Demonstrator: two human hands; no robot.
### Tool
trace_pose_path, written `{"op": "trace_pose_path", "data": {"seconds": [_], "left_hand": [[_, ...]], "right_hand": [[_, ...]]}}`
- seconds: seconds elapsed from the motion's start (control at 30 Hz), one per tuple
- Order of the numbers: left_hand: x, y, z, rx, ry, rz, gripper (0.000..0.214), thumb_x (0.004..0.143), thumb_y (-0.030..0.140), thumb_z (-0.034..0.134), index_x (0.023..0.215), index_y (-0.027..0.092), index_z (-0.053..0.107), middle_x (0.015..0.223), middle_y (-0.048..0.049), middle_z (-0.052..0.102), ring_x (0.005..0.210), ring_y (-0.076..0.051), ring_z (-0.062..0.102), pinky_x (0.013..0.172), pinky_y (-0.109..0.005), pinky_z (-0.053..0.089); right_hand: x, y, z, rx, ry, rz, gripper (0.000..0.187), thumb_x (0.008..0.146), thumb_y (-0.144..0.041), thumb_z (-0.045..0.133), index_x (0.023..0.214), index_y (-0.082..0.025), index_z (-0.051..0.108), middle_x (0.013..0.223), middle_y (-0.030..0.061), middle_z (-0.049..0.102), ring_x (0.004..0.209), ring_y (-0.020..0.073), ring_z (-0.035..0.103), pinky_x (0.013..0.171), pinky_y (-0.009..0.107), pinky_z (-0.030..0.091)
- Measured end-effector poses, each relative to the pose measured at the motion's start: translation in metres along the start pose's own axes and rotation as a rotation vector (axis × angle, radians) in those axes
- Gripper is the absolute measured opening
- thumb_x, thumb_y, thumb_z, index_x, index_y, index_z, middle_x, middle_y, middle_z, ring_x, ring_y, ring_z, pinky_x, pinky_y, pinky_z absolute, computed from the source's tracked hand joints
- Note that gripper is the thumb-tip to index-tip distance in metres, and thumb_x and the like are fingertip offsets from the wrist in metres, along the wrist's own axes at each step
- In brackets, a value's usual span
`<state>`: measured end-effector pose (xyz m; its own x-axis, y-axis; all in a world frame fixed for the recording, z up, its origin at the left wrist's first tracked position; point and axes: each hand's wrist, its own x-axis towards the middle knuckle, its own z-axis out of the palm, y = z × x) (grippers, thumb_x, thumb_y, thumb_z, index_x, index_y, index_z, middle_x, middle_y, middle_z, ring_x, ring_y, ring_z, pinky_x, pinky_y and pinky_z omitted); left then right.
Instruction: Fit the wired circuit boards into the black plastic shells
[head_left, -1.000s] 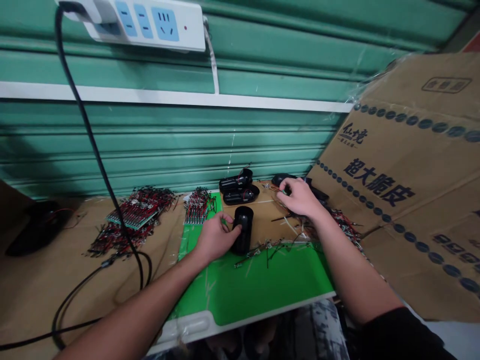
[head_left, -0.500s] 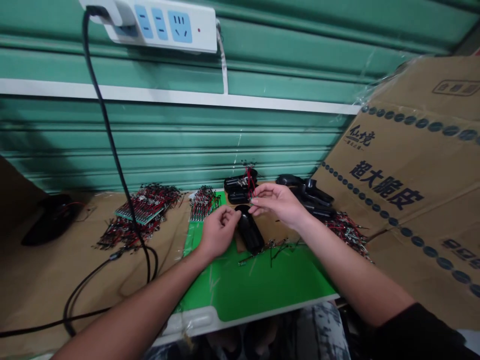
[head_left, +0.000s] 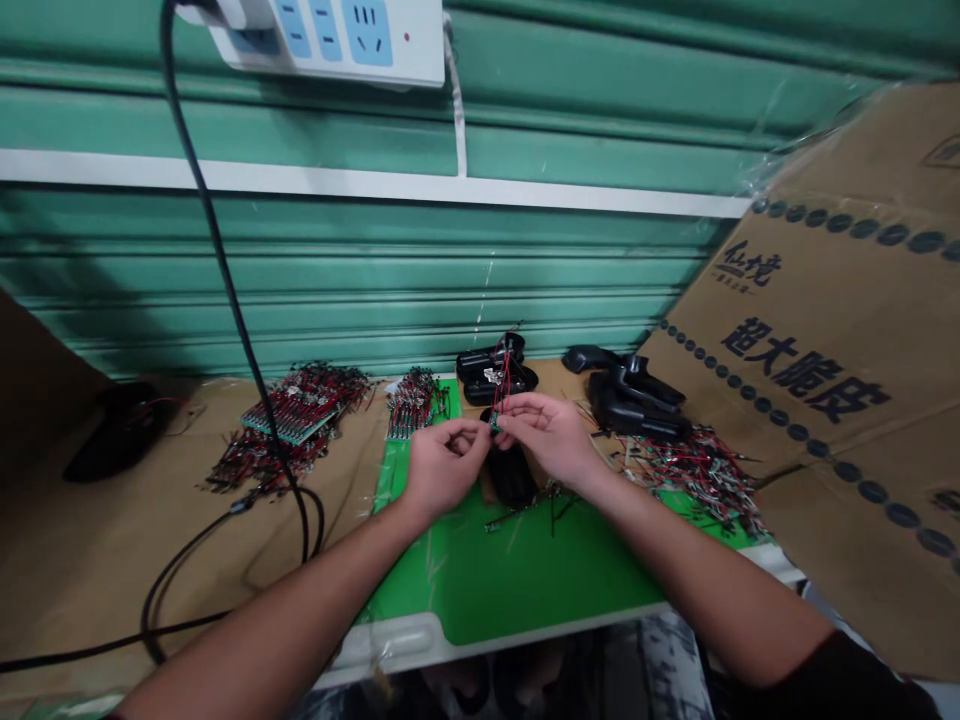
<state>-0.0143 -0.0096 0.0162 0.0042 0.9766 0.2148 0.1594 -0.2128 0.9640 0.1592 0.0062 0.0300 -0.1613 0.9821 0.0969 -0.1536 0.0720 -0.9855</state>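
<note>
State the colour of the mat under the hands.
The mat is bright green; head view.

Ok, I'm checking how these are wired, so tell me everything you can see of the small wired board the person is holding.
The small green circuit board is too tiny here to make out its components. A bunch of red and black wires rises from it, roughly upright and slightly splayed. It is pinched between the left hand and right hand, held above the green mat.

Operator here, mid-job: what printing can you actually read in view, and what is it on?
"仙境" on the cardboard carton.
"超大脆皮" lower on the same carton.
The small line under "仙境" and the marks at the carton's right edge: too small or cut off to read.
White power strip: no readable text.
</note>
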Motion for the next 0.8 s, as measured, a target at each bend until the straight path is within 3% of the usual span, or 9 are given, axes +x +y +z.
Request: {"op": "trace_pose_path", "data": {"seconds": [0.3,0.5,0.57,0.67,0.73,0.8], "left_hand": [[-0.007,0.003,0.007,0.000,0.059,0.083,0.022,0.074,0.033,0.073,0.062,0.017,0.065,0.055,0.0007,0.059,0.048,-0.008,0.047,0.047,-0.019,0.037],[0.002,0.004,0.001,-0.042,0.170,0.079,0.023,0.078,0.036,0.073,0.068,0.017,0.065,0.056,0.0014,0.061,0.046,-0.009,0.050,0.045,-0.020,0.039],[0.008,0.003,-0.002,-0.125,0.208,0.032,0.026,0.078,0.041,0.074,0.073,0.018,0.066,0.057,0.0016,0.062,0.043,-0.010,0.051,0.042,-0.020,0.038],[0.014,0.002,-0.005,-0.224,0.229,-0.012,0.031,0.078,0.046,0.077,0.077,0.017,0.067,0.061,0.0006,0.065,0.040,-0.010,0.053,0.038,-0.020,0.038],[0.015,0.002,-0.005,-0.249,0.223,-0.015,0.033,0.078,0.047,0.078,0.079,0.016,0.067,0.064,-0.0001,0.067,0.040,-0.009,0.054,0.038,-0.020,0.038],[0.013,0.001,-0.005,-0.261,0.206,-0.013,0.035,0.079,0.049,0.079,0.081,0.016,0.068,0.066,-0.0006,0.068,0.040,-0.009,0.054,0.038,-0.020,0.039]], "right_hand": [[-0.007,0.006,0.010,-0.037,0.070,0.004,0.036,0.067,-0.042,0.091,0.076,-0.018,0.065,0.066,0.0016,0.073,0.055,0.0166,0.071,0.056,0.026,0.059],[-0.008,0.003,0.010,-0.117,0.064,0.017,0.028,0.070,-0.040,0.080,0.080,-0.020,0.061,0.060,-0.0001,0.068,0.052,0.0185,0.069,0.050,0.027,0.054],[-0.005,-0.004,-0.001,-0.254,0.117,-0.012,0.023,0.072,-0.038,0.073,0.081,-0.020,0.062,0.058,-0.0010,0.066,0.049,0.0171,0.065,0.048,0.026,0.049],[0.002,-0.016,-0.026,-0.668,0.177,-0.064,0.012,0.071,-0.030,0.068,0.072,-0.019,0.065,0.058,-0.0013,0.064,0.053,0.0143,0.060,0.052,0.025,0.043],[0.006,-0.024,-0.042,-0.925,0.099,-0.042,0.011,0.071,-0.027,0.066,0.065,-0.019,0.064,0.059,-0.0014,0.064,0.056,0.0133,0.058,0.054,0.025,0.040],[0.007,-0.030,-0.054,-1.094,-0.057,0.033,0.014,0.073,-0.025,0.066,0.060,-0.019,0.063,0.057,-0.0021,0.063,0.055,0.0129,0.055,0.054,0.026,0.037]]}}
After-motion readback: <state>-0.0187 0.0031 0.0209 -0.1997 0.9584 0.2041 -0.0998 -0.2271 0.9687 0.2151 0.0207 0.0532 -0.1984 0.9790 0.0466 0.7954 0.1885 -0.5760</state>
